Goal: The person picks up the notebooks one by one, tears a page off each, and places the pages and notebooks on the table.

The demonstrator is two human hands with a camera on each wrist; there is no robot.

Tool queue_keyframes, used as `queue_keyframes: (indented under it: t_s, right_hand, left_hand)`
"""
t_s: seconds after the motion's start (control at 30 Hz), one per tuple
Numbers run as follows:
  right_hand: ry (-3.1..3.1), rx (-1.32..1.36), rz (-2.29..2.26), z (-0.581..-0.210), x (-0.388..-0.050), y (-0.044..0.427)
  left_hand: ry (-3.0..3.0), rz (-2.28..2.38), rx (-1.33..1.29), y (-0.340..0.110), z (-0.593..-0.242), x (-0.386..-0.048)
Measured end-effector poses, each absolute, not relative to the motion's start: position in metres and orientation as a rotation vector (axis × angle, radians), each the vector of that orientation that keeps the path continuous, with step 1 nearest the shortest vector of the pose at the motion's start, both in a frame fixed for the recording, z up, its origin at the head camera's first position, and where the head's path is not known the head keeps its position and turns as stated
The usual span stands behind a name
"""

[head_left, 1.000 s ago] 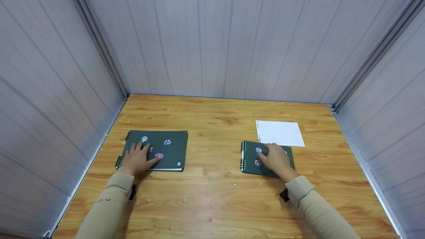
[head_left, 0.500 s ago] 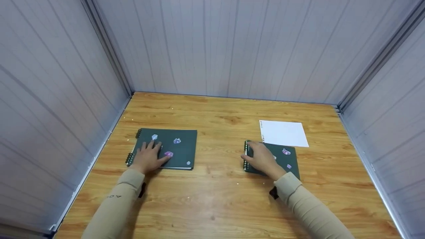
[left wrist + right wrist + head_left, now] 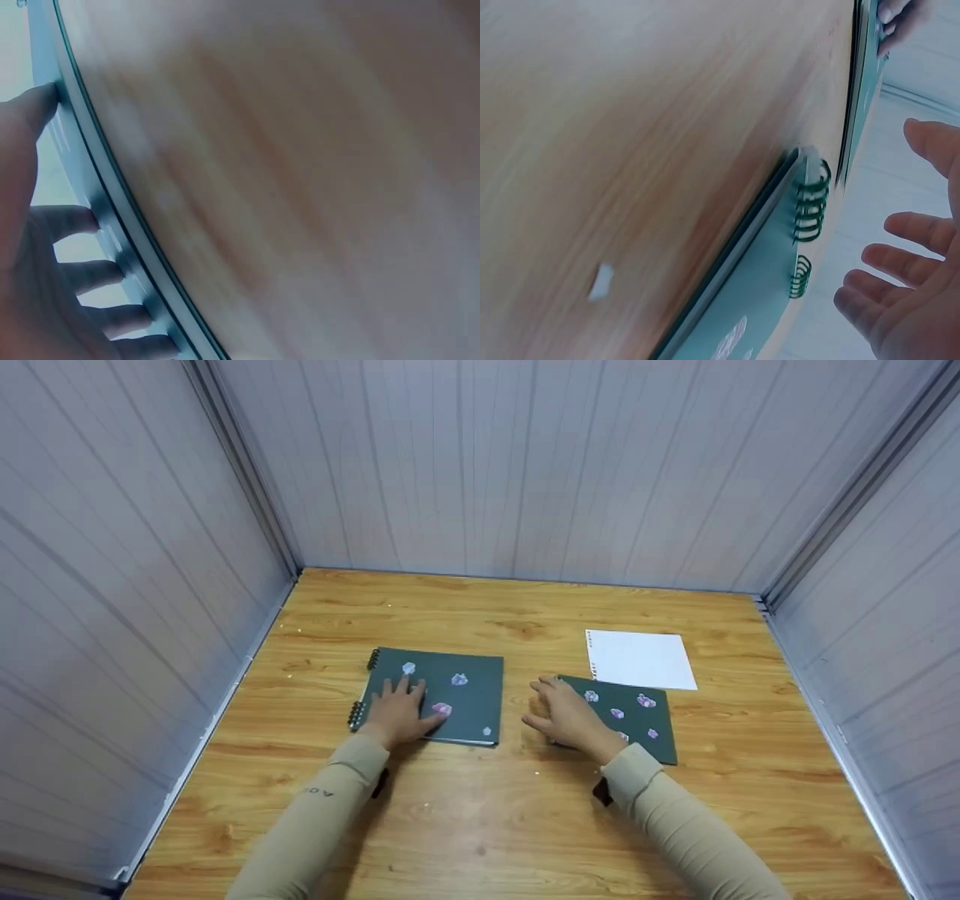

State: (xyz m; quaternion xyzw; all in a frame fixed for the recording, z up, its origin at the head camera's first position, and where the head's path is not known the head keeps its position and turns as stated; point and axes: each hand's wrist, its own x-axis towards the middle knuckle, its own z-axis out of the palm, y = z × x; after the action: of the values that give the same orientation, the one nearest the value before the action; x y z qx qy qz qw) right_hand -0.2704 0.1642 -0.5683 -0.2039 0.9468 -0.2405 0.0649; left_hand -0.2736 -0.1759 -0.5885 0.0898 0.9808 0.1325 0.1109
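A larger dark green spiral notebook with flower stickers lies on the table, its rings on the left side. My left hand rests on its cover, fingers spread; in the left wrist view the fingertips touch the notebook near its edge. To the right lies a smaller dark green spiral notebook, also with flower stickers. My right hand is over its left end and hides the rings in the head view. In the right wrist view, a gap separates its loosely bent fingers from the green rings.
A white punched sheet lies behind the smaller notebook. Wood-grain table surrounds the notebooks. Grey-white panels enclose the back and both sides. Tiny white scraps dot the table, one scrap close by in the right wrist view.
My left hand has slid the larger notebook to the right, towards the smaller one. The right hand has moved left across the smaller notebook, uncovering more stickers; that notebook stays about in place.
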Motion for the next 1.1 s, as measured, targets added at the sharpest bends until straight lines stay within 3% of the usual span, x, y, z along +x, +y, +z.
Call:
queue_keyframes:
  t_s: [0.63,1.1]
  right_hand:
    - [2.797,-0.61,-0.561,-0.579,-0.302,0.133]
    - [2.877,-0.486,-0.431,-0.585,-0.317,0.134]
  left_hand:
    - [2.888,0.264,0.263,-0.097,-0.584,-0.295]
    - [2.759,0.342,0.433,-0.121,-0.574,-0.303]
